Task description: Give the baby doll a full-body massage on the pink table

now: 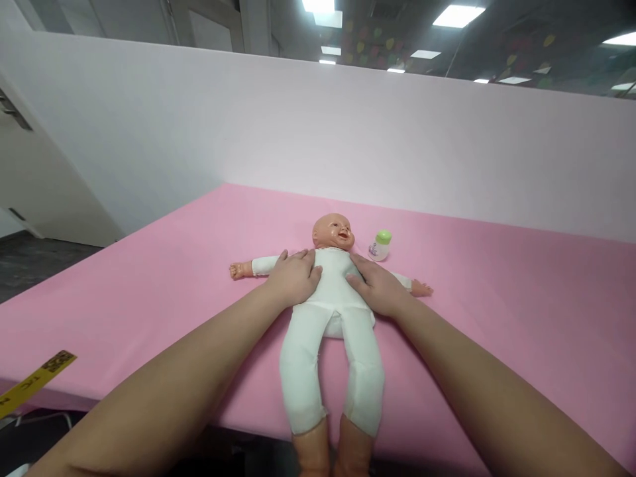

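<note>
A baby doll (334, 281) with a white cloth body lies on its back on the pink-covered table (163, 265), its head toward the wall and its feet past the near edge. My left hand (295, 277) rests on the doll's chest and shoulder at the left, fingers stretched out. On the other side of the chest lies my right hand (377, 283), palm down, with the thumb apart from the fingers. Both hands cover parts of the doll's upper arms. A small clear jar with a green lid (381, 244) stands beside the doll's head, beyond my right hand.
A white wall (348, 132) rises behind the table, with glass above it. At the left is a door (44, 172) with a handle. A yellow strip with a printed code (37, 382) shows at the table's near left edge.
</note>
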### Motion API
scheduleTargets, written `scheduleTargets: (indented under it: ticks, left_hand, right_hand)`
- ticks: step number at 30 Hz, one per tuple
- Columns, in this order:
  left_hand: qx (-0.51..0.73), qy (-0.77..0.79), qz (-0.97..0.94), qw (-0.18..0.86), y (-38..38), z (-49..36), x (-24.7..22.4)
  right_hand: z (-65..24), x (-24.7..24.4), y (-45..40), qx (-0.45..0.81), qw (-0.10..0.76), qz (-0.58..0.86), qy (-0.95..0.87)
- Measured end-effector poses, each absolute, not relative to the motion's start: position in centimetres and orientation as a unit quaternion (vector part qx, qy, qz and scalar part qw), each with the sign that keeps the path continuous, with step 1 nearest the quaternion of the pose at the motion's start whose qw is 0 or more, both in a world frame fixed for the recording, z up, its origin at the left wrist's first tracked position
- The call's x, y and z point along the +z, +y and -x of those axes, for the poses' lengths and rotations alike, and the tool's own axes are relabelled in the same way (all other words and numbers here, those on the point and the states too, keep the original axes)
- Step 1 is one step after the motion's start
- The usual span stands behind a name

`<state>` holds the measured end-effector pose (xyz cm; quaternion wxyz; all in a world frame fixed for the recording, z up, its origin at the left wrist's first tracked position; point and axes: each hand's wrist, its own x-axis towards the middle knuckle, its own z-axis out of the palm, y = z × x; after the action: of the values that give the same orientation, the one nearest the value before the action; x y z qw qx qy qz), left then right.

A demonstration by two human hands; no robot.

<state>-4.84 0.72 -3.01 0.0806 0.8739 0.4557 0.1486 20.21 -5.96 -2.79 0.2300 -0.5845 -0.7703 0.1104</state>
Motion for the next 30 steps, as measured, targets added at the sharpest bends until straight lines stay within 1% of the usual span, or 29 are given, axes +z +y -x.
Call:
scheduleTargets:
  ticks: [6,8,10,12,13,15,17,19,21,23,30]
  left_hand:
    - [0.214,0.461,-0.854,0.110,0.8,5.3,-2.4]
    - [0.275,0.456,-0.835,0.135,0.5,5.5,-2.0]
    - [0.371,0.401,-0.819,0.172,-0.2,5.6,-1.4]
    - [0.437,0.325,-0.802,0.245,-1.3,5.5,-0.7]
    - [0.441,0.287,-0.799,0.292,-2.0,5.4,-0.4]
    - [0.389,0.220,-0.813,0.375,-3.4,5.1,0.4]
    - [0.312,0.168,-0.844,0.404,-4.6,4.7,0.9]
    - [0.272,0.149,-0.872,0.380,-5.5,4.4,1.2]
    - [0.284,0.156,-0.887,0.329,-5.8,4.1,1.1]
    - [0.296,0.178,-0.896,0.280,-5.5,3.9,0.9]
    - [0.246,0.293,-0.908,0.169,-1.6,3.3,-1.7]
  right_hand:
    - [-19.8,-1.9,-6.7,0.094,0.215,0.623,-0.747]
    - [-19.7,-1.9,-6.8,0.096,0.221,0.618,-0.748]
    - [-19.7,-2.0,-6.8,0.099,0.229,0.615,-0.748]
    - [-19.7,-2.1,-6.8,0.100,0.234,0.616,-0.746]
    - [-19.7,-2.0,-6.8,0.101,0.236,0.615,-0.746]
    - [-19.6,-2.0,-6.8,0.102,0.238,0.612,-0.747]
    - [-19.5,-1.9,-6.9,0.102,0.240,0.612,-0.746]
    - [-19.4,-1.8,-6.9,0.102,0.240,0.616,-0.743]
    - [-19.4,-1.8,-7.0,0.105,0.239,0.617,-0.743]
    - [-19.4,-1.9,-6.9,0.110,0.236,0.616,-0.743]
    - [-19.6,-2.3,-6.8,0.109,0.247,0.605,-0.749]
